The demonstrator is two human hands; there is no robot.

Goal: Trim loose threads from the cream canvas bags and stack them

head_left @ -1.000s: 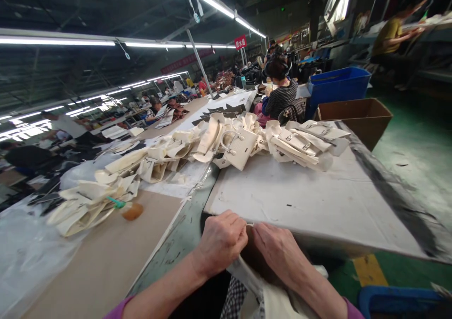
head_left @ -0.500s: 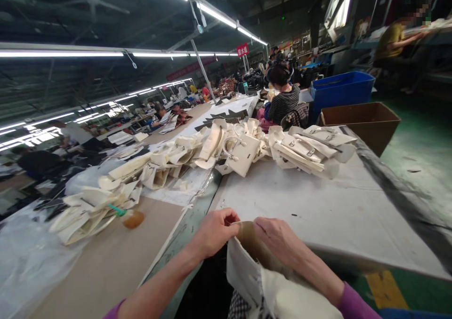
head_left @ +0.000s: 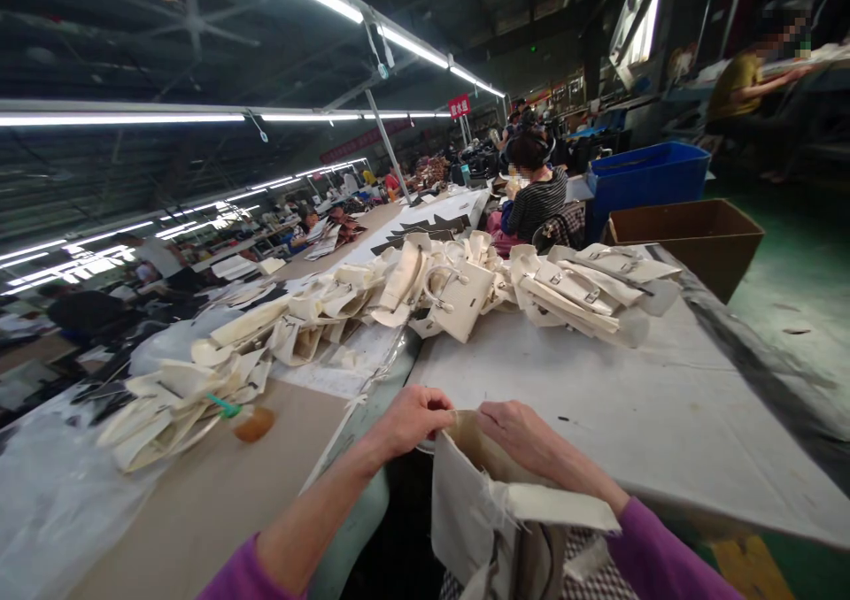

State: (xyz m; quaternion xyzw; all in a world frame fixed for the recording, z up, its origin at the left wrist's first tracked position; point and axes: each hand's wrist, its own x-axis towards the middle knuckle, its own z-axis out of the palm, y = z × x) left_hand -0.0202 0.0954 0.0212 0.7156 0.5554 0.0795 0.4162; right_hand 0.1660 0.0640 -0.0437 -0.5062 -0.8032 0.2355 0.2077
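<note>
A cream handbag body (head_left: 461,498) with frayed edges hangs over my lap at the table's near edge, its tan inside showing. My left hand (head_left: 418,419) pinches its upper left edge between thumb and fingers. On the other side of the opening, my right hand (head_left: 514,436) grips the rim, with some fingers hidden inside or behind it. A loose cream flap (head_left: 564,504) sticks out to the right under my right forearm.
Cream handbags (head_left: 458,299) lie heaped across the far part of the white table (head_left: 598,388). To the left is a bottle of amber liquid (head_left: 253,425) with a green top. A blue bin (head_left: 644,180) and a brown bin (head_left: 687,233) stand right of a seated co-worker (head_left: 535,193).
The cream flap has swung up and outward, showing more of the bag's lower part. Both hands keep their hold on the rim. The view has shifted slightly.
</note>
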